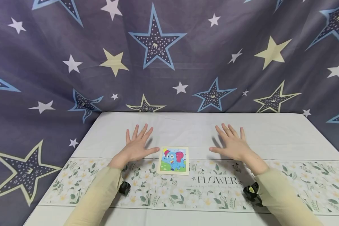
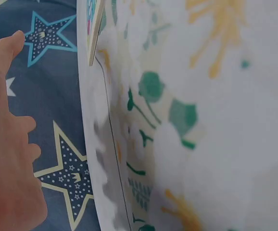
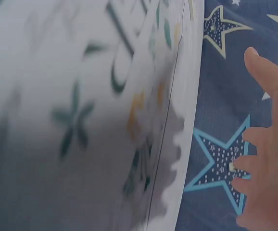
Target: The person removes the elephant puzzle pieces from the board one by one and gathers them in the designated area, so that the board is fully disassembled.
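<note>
A square jigsaw puzzle with a blue elephant picture and a pale frame lies flat on the table, between the two hands. To its left my left hand is held above the cloth with fingers spread, its thumb tip close to the puzzle's upper left corner. Farther off on the right, my right hand hovers with fingers spread and thumb pointing toward the puzzle. Neither hand holds anything. In the left wrist view the puzzle's edge shows at the top; the right wrist view shows only the hand, cloth and curtain.
A white tablecloth with a floral band lettered FLOWER covers the table. Behind it hangs a dark curtain printed with stars. Dark wrist devices sit at both sleeve cuffs.
</note>
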`<move>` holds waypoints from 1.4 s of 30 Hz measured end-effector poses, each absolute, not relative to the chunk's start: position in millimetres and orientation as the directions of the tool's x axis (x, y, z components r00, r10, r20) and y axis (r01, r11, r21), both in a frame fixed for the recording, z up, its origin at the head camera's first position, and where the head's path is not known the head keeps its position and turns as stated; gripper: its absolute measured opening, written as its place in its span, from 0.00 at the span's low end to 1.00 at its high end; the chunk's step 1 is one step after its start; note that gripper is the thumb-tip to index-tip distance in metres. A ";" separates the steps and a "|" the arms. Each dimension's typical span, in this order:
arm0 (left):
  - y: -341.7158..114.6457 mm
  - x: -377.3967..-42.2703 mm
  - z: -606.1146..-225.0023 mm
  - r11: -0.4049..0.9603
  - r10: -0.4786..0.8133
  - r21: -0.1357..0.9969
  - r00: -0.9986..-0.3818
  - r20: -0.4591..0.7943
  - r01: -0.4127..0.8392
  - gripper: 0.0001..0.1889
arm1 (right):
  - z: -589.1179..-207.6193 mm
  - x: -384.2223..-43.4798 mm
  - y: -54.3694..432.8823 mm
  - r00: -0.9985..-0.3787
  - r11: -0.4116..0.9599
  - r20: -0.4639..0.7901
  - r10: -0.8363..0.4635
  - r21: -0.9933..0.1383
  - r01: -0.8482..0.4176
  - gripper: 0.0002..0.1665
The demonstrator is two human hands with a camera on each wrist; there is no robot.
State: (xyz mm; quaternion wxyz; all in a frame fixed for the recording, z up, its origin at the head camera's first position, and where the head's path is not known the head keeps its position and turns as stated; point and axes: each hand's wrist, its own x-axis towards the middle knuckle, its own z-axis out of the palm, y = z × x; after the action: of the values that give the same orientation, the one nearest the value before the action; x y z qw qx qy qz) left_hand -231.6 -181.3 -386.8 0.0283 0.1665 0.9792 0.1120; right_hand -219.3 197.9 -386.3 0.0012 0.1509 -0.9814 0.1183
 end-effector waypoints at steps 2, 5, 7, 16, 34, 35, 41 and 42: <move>-180.5 -230.5 -386.9 0.916 0.339 0.235 -0.941 -0.020 0.325 0.49 | -386.8 -219.8 192.5 -0.950 0.921 0.042 -0.311 -0.235 -0.312 0.58; -179.2 -229.0 -387.0 0.915 0.345 0.229 -0.938 -0.016 0.333 0.49 | -386.6 -219.7 183.9 -0.941 0.910 0.055 -0.334 -0.241 -0.337 0.58; -177.9 -228.0 -387.2 0.911 0.353 0.233 -0.935 -0.015 0.341 0.49 | -386.3 -219.6 178.4 -0.935 0.903 0.069 -0.349 -0.241 -0.355 0.57; -170.0 -225.6 -392.0 0.895 0.396 0.232 -0.918 -0.025 0.380 0.48 | -390.3 -221.1 154.8 -0.915 0.881 0.074 -0.397 -0.250 -0.402 0.55; -142.1 -215.9 -393.0 0.840 0.505 0.268 -0.860 -0.071 0.471 0.49 | -395.3 -223.2 117.0 -0.846 0.800 0.116 -0.521 -0.279 -0.531 0.46; -140.3 -215.4 -392.9 0.836 0.512 0.273 -0.856 -0.074 0.476 0.49 | -395.5 -223.4 115.5 -0.843 0.795 0.115 -0.525 -0.288 -0.534 0.45; -132.0 -213.2 -393.8 0.815 0.550 0.288 -0.828 -0.109 0.504 0.48 | -396.4 -224.5 105.0 -0.824 0.763 0.122 -0.554 -0.323 -0.561 0.36; -130.9 -212.9 -394.0 0.810 0.557 0.294 -0.823 -0.113 0.508 0.48 | -396.2 -224.6 103.1 -0.820 0.759 0.122 -0.559 -0.323 -0.566 0.34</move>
State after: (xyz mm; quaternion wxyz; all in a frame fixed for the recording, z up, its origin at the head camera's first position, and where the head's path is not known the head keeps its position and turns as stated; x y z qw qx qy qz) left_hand -212.9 -130.9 -394.0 0.0972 0.2814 0.9462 0.1267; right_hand -224.6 103.1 -396.2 0.0093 0.2999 -0.9378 0.1749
